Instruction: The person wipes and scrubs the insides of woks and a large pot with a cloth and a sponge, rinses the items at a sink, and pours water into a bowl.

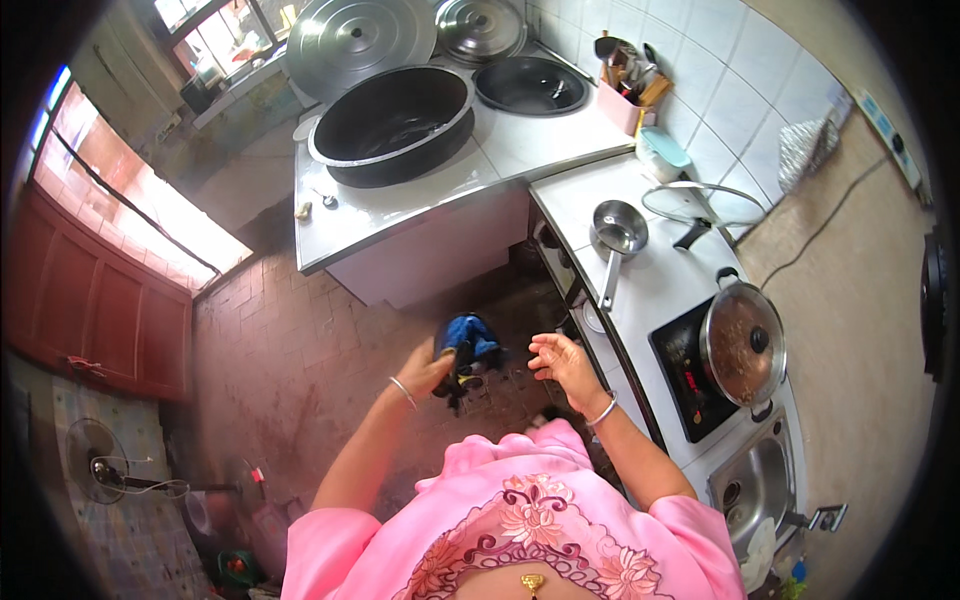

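My left hand (429, 367) grips a crumpled blue, black and yellow cloth (472, 341) in front of my body, above the tiled floor. To its right, my right hand (559, 364) hangs in the air with curled fingers apart, holding nothing. It is near the edge of the right-hand counter. On that counter a lidded pot (742, 345) with brown food inside stands on a black induction cooker (686, 375). A steel saucepan (619, 229) lies farther back, its handle pointing toward me. Behind it a glass lid (705, 204) leans by the wall.
A large black basin (390, 124) and a black wok-like pan (531, 86) occupy the far counter, with big metal lids (360, 45) behind. A pink utensil holder (619, 109) stands by the tiled wall. At right front is a steel sink (754, 480); a fan (97, 461) stands at left.
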Demonstrator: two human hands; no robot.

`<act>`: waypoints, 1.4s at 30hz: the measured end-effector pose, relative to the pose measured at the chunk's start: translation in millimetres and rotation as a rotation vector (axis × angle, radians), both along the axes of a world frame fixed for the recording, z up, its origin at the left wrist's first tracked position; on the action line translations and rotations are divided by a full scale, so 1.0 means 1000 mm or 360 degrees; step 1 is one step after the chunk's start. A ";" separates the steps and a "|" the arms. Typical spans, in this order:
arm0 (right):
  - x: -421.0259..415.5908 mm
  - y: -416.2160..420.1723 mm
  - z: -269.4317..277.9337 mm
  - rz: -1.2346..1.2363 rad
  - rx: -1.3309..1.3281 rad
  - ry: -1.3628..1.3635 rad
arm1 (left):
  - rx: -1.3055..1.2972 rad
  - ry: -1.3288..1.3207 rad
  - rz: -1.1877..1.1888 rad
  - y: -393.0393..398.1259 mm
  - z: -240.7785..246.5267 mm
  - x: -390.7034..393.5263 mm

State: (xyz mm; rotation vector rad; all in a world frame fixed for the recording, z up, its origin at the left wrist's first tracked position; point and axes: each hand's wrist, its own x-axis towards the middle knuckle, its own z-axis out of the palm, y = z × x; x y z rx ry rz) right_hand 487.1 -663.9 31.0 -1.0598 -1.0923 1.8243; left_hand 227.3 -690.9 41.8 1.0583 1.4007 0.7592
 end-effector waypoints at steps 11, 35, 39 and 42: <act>-0.072 0.203 -0.013 0.0228 -0.0078 -0.0015 | 0.0323 0.0292 0.0848 0.112 -0.039 -0.136; 0.074 0.379 0.107 -0.1260 0.0408 -0.0194 | 0.0363 0.1183 0.0102 0.447 -0.220 -0.188; 0.157 0.371 0.139 -0.1874 0.0652 -0.0511 | 0.0205 0.0371 -0.0048 0.454 -0.173 -0.161; 0.242 0.377 0.177 -0.2402 0.0789 -0.0691 | 0.0363 0.0098 0.0070 0.436 -0.171 -0.160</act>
